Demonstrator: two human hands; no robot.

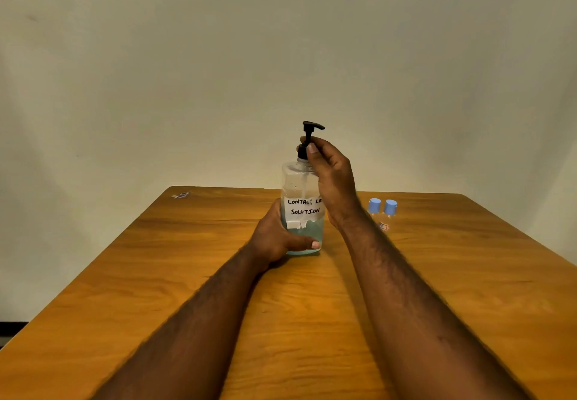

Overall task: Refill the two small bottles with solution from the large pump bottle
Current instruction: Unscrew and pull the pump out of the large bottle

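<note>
Large pump bottle (296,181): clear plastic, flat-fronted with rounded shoulders. It stands upright on the wooden table (187,274), about mid-width and toward the far edge. Long axis vertical. Pale blue-green liquid fills the lower part; the upper part is clear. A white paper label (304,207), hand-lettered "CONTAC… SOLUTION", is taped across the front, its right end hidden by the wrist.

Pump head (312,126): black plastic, raised on its stem, with the spout pointing right.

Left hand (274,240): wrapped round the lower body of the bottle from the left, thumb lying across the front near the base. The far fingers are out of sight behind the bottle.

Right hand (327,168): thumb and fingertips closed in a pinch on the black collar at the neck, below the spout.

Two small bottles (382,206): upright and just beside each other, to the right of the pump bottle and near the far edge. They have light blue cylindrical caps and clear bodies, partly hidden behind the right forearm.

Table: orange-brown wood-grain top, smooth, with rounded far corners. Open surface lies on both sides of the arms. A small sticker-like scrap (181,195) lies at the far left corner. A plain pale wall (156,71) stands behind.
</note>
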